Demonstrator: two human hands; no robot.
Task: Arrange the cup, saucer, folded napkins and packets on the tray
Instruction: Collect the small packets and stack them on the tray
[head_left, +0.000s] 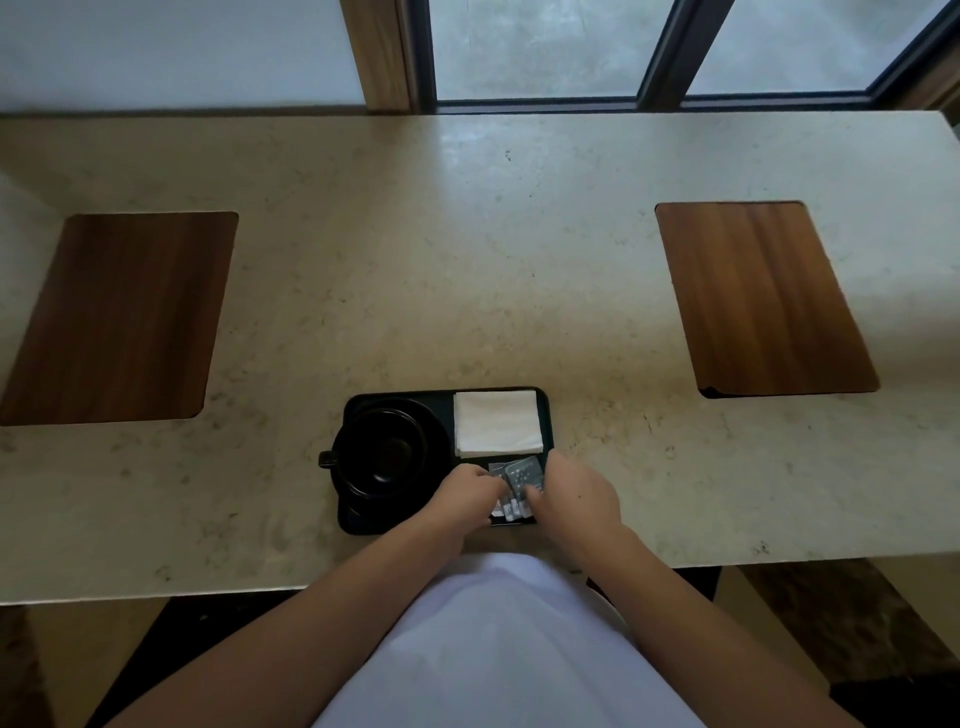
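Beige counter (467, 260) carries your tray (363, 402); both your left hand (467, 491) and right hand (576, 493) pinch the packets (522, 475): light, slippery, so grip their edges.

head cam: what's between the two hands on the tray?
In the head view, the grey packets lie between the left hand and right hand, at the tray's near right corner, in front of the folded napkins. Both hands' fingertips touch them.

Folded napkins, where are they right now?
In the head view, the folded napkins lie in the tray's far right corner, beside the cup, beyond the packets.
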